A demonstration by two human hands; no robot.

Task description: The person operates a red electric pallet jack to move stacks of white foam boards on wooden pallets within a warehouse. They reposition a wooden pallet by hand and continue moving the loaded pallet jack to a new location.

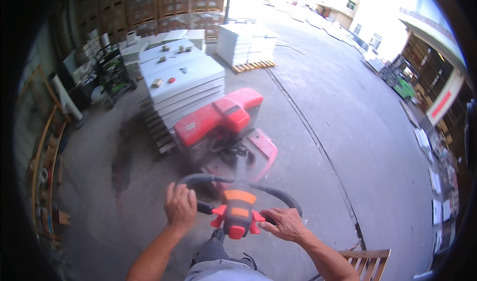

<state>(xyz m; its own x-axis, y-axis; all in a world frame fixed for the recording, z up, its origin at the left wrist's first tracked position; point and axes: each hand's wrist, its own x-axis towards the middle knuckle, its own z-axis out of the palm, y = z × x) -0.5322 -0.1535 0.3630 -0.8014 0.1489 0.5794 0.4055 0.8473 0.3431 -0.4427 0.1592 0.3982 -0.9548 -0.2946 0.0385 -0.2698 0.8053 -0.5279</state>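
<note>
My right hand (283, 223) wraps round the right grip of the tiller handle (240, 209) of a red pallet truck, thumb close to a red lever. My left hand (181, 207) is closed at the left side of the black handle loop, its palm hidden. The handle has a grey and orange head with a red button at its near end. Ahead of it is the red truck body (218, 114), slightly blurred. Against the body's far side stands a pallet stack of white boards (184, 77), with small blocks and a red round thing on top.
Another white stack (246, 42) stands on a wooden pallet farther off. Wrapped cartons (174, 3) line the back left. A wooden pallet (365, 261) lies at my near right. A green forklift (400, 80) is at the far right; a wooden rack (44, 167) is at left.
</note>
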